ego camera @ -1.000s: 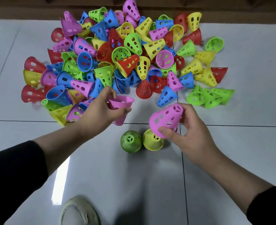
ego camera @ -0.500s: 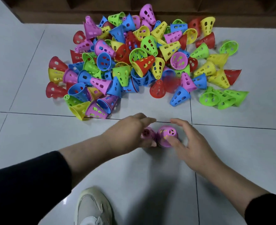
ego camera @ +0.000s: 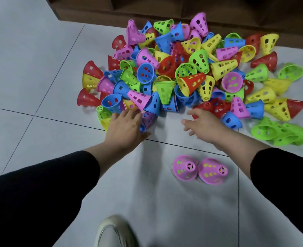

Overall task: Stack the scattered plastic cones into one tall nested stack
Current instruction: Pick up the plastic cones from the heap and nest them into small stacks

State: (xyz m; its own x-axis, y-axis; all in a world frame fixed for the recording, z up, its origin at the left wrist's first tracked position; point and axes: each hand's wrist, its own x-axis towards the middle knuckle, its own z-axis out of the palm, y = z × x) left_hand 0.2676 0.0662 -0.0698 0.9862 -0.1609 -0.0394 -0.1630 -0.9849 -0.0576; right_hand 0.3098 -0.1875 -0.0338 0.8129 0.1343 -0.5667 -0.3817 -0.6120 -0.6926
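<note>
Head view: both hands at the near edge of the cone pile, two short pink-topped stacks set apart.

Head view, detail: The cone pile [ego camera: 191,77], in mixed red, blue, yellow, green and pink, lies on the far half of the tiled floor [ego camera: 40,86], against a dark wooden base [ego camera: 165,13]. The left hand [ego camera: 125,126] has its fingers extended over a purple cone [ego camera: 148,119] at the pile's near left edge; whether it grips it I cannot tell. The right hand [ego camera: 203,125] is spread, fingers relaxed, holding nothing, fingertips near a red cone [ego camera: 212,106]. Near of the hands, two pink-topped stacks [ego camera: 198,169] stand upright side by side, touching, yellow-green showing through their holes. A pale shoe [ego camera: 115,232] sits at the near edge. Both sleeves are black.
</note>
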